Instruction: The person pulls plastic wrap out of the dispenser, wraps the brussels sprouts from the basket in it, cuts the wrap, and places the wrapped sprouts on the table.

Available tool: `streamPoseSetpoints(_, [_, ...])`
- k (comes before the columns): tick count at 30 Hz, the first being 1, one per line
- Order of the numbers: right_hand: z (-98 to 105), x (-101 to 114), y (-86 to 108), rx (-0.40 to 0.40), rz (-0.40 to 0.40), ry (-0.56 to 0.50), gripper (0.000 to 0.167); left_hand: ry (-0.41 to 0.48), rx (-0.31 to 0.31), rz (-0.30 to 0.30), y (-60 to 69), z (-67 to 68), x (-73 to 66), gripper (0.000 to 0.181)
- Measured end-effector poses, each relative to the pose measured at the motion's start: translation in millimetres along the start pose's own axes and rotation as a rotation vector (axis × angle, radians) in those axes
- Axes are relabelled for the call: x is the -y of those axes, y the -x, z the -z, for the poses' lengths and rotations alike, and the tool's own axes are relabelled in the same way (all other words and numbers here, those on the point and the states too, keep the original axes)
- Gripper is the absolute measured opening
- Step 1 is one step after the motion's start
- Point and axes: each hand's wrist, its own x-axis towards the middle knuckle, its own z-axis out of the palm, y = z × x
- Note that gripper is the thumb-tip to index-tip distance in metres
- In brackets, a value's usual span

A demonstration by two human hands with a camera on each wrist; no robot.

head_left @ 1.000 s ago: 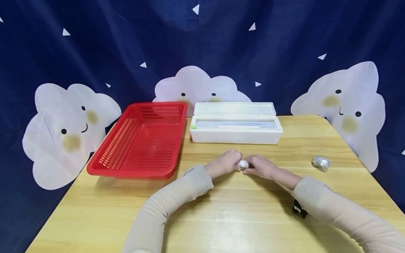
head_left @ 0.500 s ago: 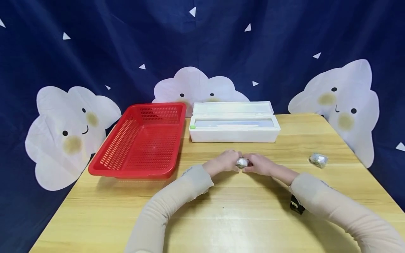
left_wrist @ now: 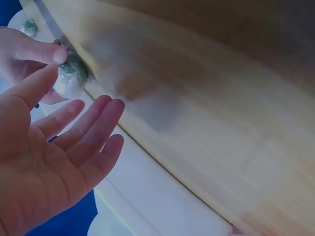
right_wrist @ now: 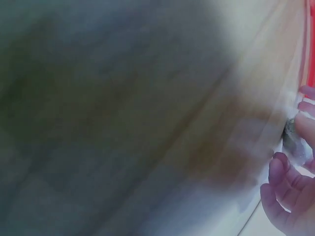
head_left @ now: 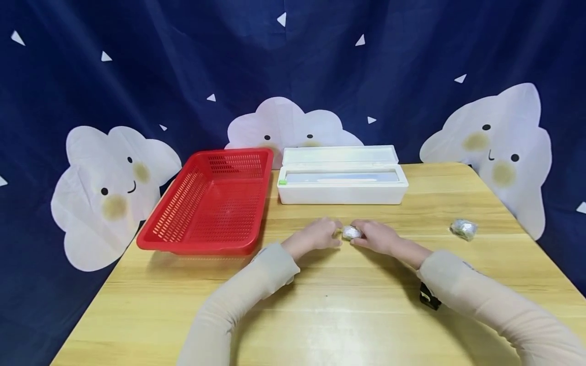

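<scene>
A small bundle in clear plastic film [head_left: 351, 233], with something dark green inside [left_wrist: 74, 69], is at the middle of the table. My right hand [head_left: 377, 237] grips it between thumb and fingers from the right. Just to its left is my left hand [head_left: 317, 235], apart from the bundle. In the left wrist view the left palm [left_wrist: 54, 157] is turned up, its fingers loosely spread and holding nothing. A second film-wrapped bundle [head_left: 464, 229] lies on the table, farther right. What exactly is wrapped cannot be made out.
A red plastic basket [head_left: 220, 248] stands at the left of the wooden table [head_left: 320, 325]. Behind the hands is a long white box [head_left: 341, 194] with its lid raised and a green tab at its left end. A dark blue cloud-patterned curtain [head_left: 320, 56] hangs behind.
My left hand has let go of the bundle and drawn slightly left, its fingers loosening. The right hand has kept its hold, and the bundle has stayed in about the same place.
</scene>
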Motion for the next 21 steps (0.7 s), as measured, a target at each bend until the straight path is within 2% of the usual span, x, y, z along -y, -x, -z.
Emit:
streamPoseSetpoints(4, [1.7,2.8,3.1,0.011,-0.074,0.05,0.026,-0.039,-0.029,-0.007,10.1,0.5,-2.9,0.043])
streamPoseSetpoints(9, [14.1,-3.6,19.6,0.027,-0.208,0.089,0.027,-0.068,-0.089,0.022,31.8,8.2,-7.7,0.045])
streamPoseSetpoints(14, [32.3,-23.0,43.7,0.031,-0.357,0.141,0.026,-0.066,-0.171,0.04,59.2,18.1,-8.6,0.043])
streamPoseSetpoints(17, [42.5,-38.5,55.5,0.04,-0.454,0.179,0.031,-0.055,-0.216,0.037,74.7,25.2,-9.2,0.042])
streamPoseSetpoints(21, [53.4,-58.1,66.1,0.038,-0.509,0.211,0.037,-0.023,-0.274,0.031,93.7,34.3,-8.7,0.041])
